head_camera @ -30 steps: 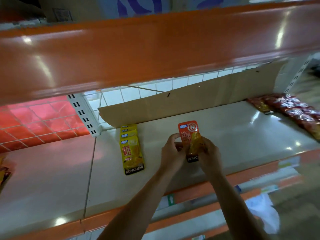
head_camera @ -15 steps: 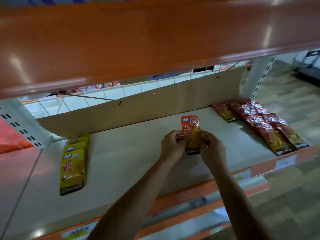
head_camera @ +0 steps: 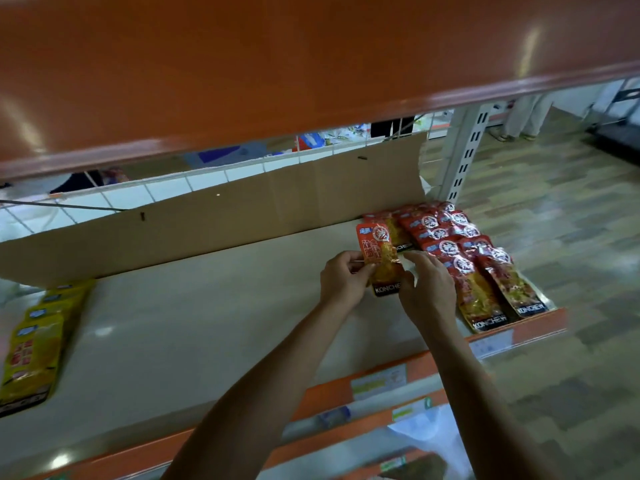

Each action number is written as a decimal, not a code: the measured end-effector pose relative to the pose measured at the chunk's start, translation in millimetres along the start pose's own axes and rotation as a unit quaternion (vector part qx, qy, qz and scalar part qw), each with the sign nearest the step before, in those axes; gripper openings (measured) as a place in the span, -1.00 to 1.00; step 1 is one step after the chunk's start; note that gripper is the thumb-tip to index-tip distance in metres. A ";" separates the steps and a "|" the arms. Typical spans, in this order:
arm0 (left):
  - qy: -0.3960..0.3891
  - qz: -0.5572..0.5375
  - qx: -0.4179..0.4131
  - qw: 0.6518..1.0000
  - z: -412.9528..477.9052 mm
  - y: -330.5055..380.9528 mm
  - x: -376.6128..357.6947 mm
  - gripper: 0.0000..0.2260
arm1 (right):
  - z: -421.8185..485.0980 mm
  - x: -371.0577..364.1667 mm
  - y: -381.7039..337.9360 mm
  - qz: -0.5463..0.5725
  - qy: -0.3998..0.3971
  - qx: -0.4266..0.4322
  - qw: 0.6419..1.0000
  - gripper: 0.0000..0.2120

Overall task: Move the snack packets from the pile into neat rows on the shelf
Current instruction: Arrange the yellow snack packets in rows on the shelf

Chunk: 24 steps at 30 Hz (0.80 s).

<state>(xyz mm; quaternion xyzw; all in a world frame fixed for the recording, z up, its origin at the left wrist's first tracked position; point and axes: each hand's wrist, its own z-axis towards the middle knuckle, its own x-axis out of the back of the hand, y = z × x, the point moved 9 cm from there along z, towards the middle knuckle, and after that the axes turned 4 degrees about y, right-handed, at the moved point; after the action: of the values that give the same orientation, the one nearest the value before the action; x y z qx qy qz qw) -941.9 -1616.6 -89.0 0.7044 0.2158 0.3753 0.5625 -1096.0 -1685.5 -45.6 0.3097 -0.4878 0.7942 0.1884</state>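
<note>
Held packet: The orange-red snack packet [head_camera: 379,259] is in the air above the shelf [head_camera: 207,323]. Its printed face is toward the camera and its black band is at the bottom. It is just beside the red rows [head_camera: 464,261], on their left side.
Left hand: The left hand [head_camera: 341,282] pinches the left edge of the packet, and its fingers [head_camera: 348,262] are curled around that edge.
Right hand: The right hand [head_camera: 431,291] grips the lower right side, with its fingers [head_camera: 420,259] bent over the packet.
Reason for two hands: The packet is thin and soft, so holding both edges probably keeps it flat and straight for laying it down.
Red rows: These packets lie at the right end of the shelf and overlap like roof tiles. Their black bands point to the front edge, so it seems the name should be readable from the aisle.
Yellow row: The yellow packets [head_camera: 33,348] lie the same way at the far left, well apart from the hands.
Cardboard: A cardboard sheet [head_camera: 242,216] stands along the back, before the wire grid. It likely stops packets from slipping behind.
Pile: It is not in view.
Step in hand: It appears that the packet will begin or continue a row next to the red ones, and much bare shelf is left to fill.
</note>
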 end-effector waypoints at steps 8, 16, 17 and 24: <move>0.010 0.034 0.008 0.999 20.4 5.2 -33.6 -0.76 | 32.3 13.7 22.3 -0.025 0.025 0.021 0.999 -0.69; 0.022 0.046 0.033 0.998 39.2 7.8 -51.9 -0.77 | 49.4 9.5 29.9 -0.047 0.002 0.026 0.999 -0.60; 0.025 0.042 0.041 0.998 40.4 6.8 -52.1 -0.77 | 50.4 9.1 29.8 -0.047 0.001 0.027 0.999 -0.60; 0.047 0.060 0.039 0.996 46.8 11.0 -49.8 -0.70 | 55.2 0.9 28.1 -0.072 -0.032 0.037 0.996 -0.59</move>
<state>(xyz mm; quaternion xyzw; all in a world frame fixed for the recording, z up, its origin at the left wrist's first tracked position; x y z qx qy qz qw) -938.2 -1685.3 -96.8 0.7191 0.2133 0.4324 0.5004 -1096.5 -1747.5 -45.2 0.3761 -0.4402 0.7858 0.2176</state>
